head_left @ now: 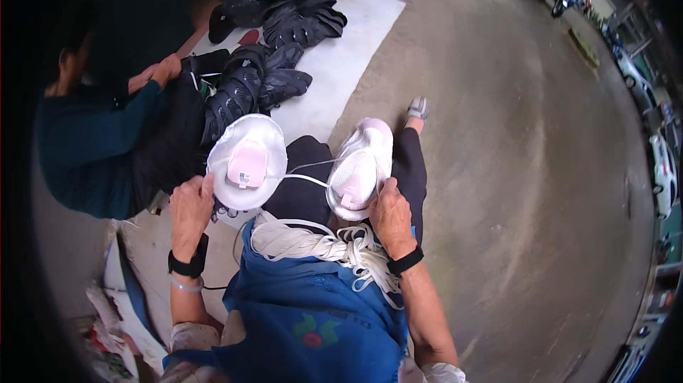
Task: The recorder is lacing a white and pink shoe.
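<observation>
The left hand (191,205) is closed at its fingertips on the near left rim of a rounded, hollow white fabric shoe upper with a pale pink tongue (247,159), whose opening faces the head. The right hand (391,218) has its thumb and fingers clamped on the near right edge of a white knit shoe upper with pink at its toe and tongue (361,166). The two uppers are held apart, above the knees, toes pointing away from the body. A thin white cord (307,178) stretches across the gap between them.

Just below, the lap of a blue cloth apron with a coloured flower print (306,319) bears a thick bundle of flat white laces (299,239), gathered at the left and spilling into loose loops at the right. A black band circles each wrist.

Beyond the left upper, black shoe uppers in overlapping stacks (245,88) lie on a white sheet (363,41) spread over the floor. Beside them, at the left, a co-worker in a dark teal top (89,148) has both hands close together at a dark piece; its kind is unclear. Bare concrete floor (498,226) extends rightward to parked vehicles, among them a white car (663,173).
</observation>
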### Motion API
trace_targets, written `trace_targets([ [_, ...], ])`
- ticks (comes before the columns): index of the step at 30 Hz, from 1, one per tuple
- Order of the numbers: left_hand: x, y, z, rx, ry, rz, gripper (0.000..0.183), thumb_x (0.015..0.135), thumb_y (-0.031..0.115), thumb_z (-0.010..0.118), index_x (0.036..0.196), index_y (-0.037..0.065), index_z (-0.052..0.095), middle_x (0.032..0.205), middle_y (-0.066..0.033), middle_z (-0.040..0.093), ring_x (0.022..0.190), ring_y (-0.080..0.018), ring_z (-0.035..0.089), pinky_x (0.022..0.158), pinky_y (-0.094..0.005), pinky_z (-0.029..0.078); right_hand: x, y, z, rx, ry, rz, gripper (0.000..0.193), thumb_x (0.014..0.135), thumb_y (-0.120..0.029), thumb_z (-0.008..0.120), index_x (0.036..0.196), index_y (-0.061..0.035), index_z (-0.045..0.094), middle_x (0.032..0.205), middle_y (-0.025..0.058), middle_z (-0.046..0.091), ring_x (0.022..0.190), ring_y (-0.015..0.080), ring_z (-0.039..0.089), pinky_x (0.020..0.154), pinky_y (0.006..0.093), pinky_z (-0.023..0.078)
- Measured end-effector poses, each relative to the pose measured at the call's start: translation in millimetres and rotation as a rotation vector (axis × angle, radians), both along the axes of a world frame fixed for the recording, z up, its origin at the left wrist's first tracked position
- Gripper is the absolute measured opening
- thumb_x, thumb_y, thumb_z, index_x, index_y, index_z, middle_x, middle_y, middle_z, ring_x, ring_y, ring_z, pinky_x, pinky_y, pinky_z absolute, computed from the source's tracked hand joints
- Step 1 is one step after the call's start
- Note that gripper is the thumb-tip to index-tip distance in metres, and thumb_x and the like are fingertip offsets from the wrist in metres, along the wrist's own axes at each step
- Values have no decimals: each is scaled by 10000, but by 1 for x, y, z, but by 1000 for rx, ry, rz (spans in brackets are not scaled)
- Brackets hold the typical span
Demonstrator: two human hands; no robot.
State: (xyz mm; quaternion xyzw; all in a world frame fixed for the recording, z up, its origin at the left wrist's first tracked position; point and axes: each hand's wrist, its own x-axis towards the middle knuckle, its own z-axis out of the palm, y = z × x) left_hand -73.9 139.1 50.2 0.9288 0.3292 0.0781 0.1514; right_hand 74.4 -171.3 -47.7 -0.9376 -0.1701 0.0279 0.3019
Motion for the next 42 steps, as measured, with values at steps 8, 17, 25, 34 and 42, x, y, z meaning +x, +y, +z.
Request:
trace_targets([
  [8,127,-125,-32,-135,-198,-742,221,939,146,535,1090,-14,540,979,-248,633,906,-415,628,802,-466,506,1,-6,2,82,58,-18,247,804,-3,597,971,21,416,815,277,628,767,466,641,654,524,527],
  [17,168,-123,-52,-257,457,-706,231,902,100,520,1077,-28,439,824,-298,635,857,-494,619,759,-527,494,6,-12,-2,277,187,-32,215,839,-25,580,973,32,421,787,299,612,741,490,625,660,542,512],
  [25,134,-152,-64,-184,189,-708,242,869,61,515,1032,-61,385,854,-354,581,787,-547,584,705,-571,484,-4,-31,1,361,301,-16,253,838,-5,573,1009,33,392,753,308,597,736,500,616,637,535,499],
  [34,132,-143,-72,-322,127,-693,369,850,96,653,1099,-2,400,673,-164,553,615,-359,599,553,-425,458,3,-26,-4,370,343,2,272,807,16,598,993,39,402,744,309,587,765,503,616,640,520,502],
  [42,144,-129,-60,-663,329,-569,352,872,136,690,1054,-11,428,746,-142,587,511,-270,597,491,-357,483,2,-27,-19,311,259,25,277,828,15,611,1033,30,425,754,262,600,692,422,649,613,455,514],
])
